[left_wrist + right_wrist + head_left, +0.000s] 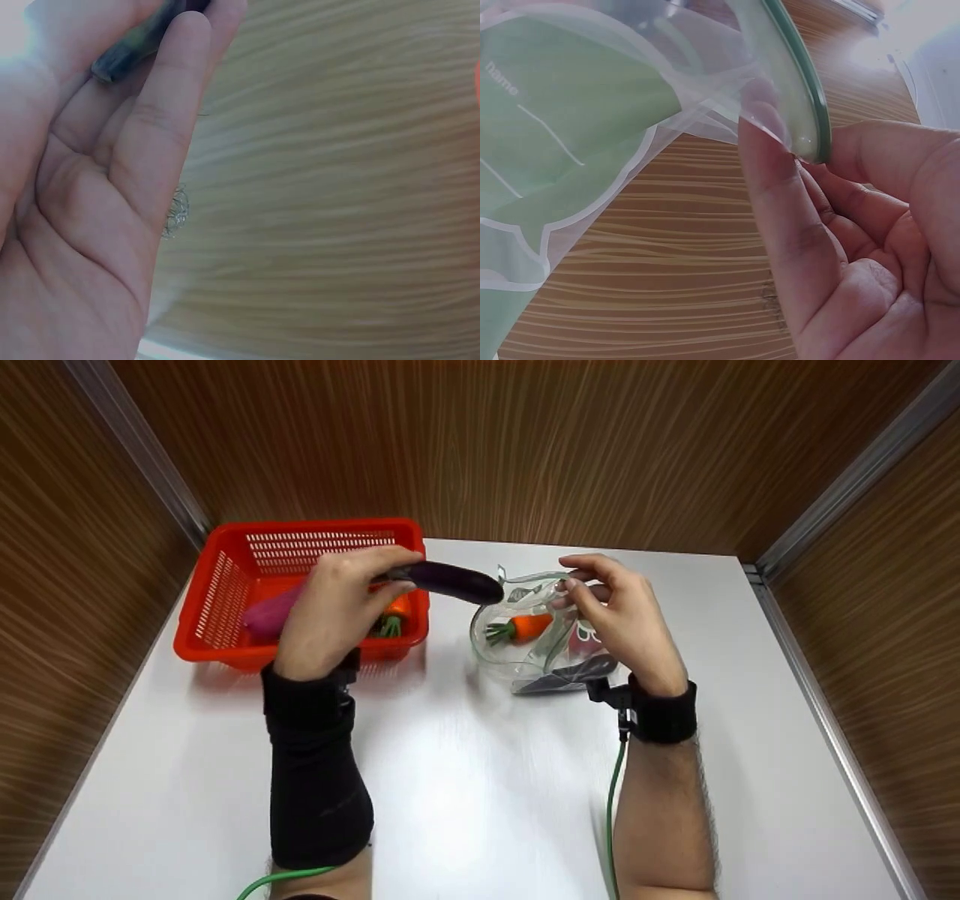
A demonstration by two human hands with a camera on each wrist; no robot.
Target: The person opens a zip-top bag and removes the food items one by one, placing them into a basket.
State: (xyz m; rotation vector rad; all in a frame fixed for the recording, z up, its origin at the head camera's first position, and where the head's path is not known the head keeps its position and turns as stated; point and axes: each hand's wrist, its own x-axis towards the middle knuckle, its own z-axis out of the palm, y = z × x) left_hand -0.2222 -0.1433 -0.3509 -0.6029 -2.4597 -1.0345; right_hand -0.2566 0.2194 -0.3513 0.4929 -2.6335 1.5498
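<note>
My left hand [330, 604] pinches a dark purple eggplant [457, 582] near its stem end. The eggplant's rounded tip points right, at the mouth of a clear zip bag [489, 658]. In the left wrist view the stem [124, 58] lies between thumb and fingers. On the other side, my right hand [630, 619] pinches the bag's green-edged rim between thumb and finger; the right wrist view shows the bag's green printed panel [577, 112]. Through the bag's mouth, an orange carrot [531, 628] with green tops is visible. A dark long shape [559, 679] shows along the bag's lower side.
A red plastic basket [330, 525] stands at the left, partly behind my left hand. It holds a magenta vegetable [270, 615] and an orange carrot [397, 611] with green tops. Wood-patterned walls [487, 450] enclose the white table [465, 795] at the back and sides.
</note>
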